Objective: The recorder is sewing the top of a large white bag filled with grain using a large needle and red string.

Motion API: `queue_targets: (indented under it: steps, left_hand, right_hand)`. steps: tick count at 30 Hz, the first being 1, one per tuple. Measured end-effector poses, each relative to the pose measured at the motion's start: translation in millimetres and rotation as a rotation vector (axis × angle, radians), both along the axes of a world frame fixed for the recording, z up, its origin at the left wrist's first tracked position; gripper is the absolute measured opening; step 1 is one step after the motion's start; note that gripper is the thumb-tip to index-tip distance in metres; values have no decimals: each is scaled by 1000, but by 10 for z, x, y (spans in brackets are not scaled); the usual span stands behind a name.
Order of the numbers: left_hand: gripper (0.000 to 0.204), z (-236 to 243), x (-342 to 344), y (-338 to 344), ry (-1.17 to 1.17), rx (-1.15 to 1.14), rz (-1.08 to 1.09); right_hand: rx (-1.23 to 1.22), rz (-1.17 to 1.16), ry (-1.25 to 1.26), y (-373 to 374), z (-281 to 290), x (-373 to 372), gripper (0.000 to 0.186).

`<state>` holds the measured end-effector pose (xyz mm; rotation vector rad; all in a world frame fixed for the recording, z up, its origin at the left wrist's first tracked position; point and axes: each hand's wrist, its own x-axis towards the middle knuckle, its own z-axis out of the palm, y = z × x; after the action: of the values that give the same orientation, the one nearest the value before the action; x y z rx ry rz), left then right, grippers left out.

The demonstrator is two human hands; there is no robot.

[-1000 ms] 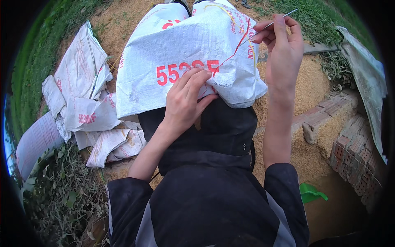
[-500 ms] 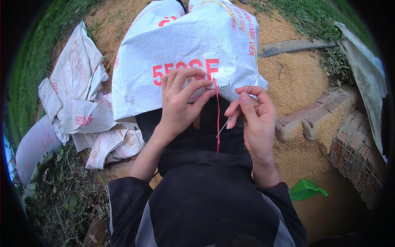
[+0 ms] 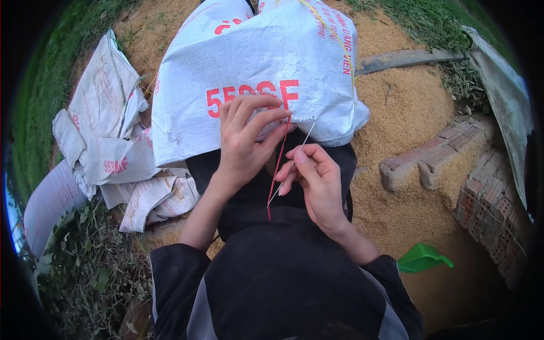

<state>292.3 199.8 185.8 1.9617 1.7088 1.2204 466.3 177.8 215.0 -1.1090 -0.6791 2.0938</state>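
Note:
A white woven sack (image 3: 260,56) with red and yellow print lies over my legs, its near edge crumpled. My left hand (image 3: 246,136) is closed on that edge, fingers bent and pressed together. Red twine (image 3: 276,170) hangs from there down over my dark clothing. My right hand (image 3: 314,184), below and right of the left, holds a long thin metal needle (image 3: 306,136) between thumb and fingers. The needle slants, its upper tip near the sack's edge and its lower end beside the twine. Exactly what my left fingertips pinch is partly hidden.
Crumpled white sacks (image 3: 107,102) lie at left on husks and grass. Grain husks (image 3: 402,102) cover the ground at right around a board (image 3: 408,59) and stacked bricks (image 3: 430,153). A pale sheet (image 3: 498,107) is at far right, a green scoop (image 3: 422,258) at lower right.
My right hand has come down from the upper right with the needle, then moved leftward toward my left hand. The twine, earlier drawn taut up across the sack, now hangs downward.

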Motion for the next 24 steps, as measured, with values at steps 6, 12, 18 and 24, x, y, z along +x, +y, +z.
queue_targets:
  steps: [6,12,18,24]
  left_hand:
    - [26,-14,-50,11,-25,6,-23]
    - [25,-47,-88,16,-28,19,-41]
    - [25,-15,-81,16,-18,9,-35]
    - [27,-12,-67,25,-5,10,-16]
  right_hand:
    - [-67,-9,98,-49,-39,-124,22]
    - [-78,18,177,-59,-138,-164,24]
    - [-66,60,165,-101,-122,-181,22]
    - [-64,30,153,-119,-114,-211,22]
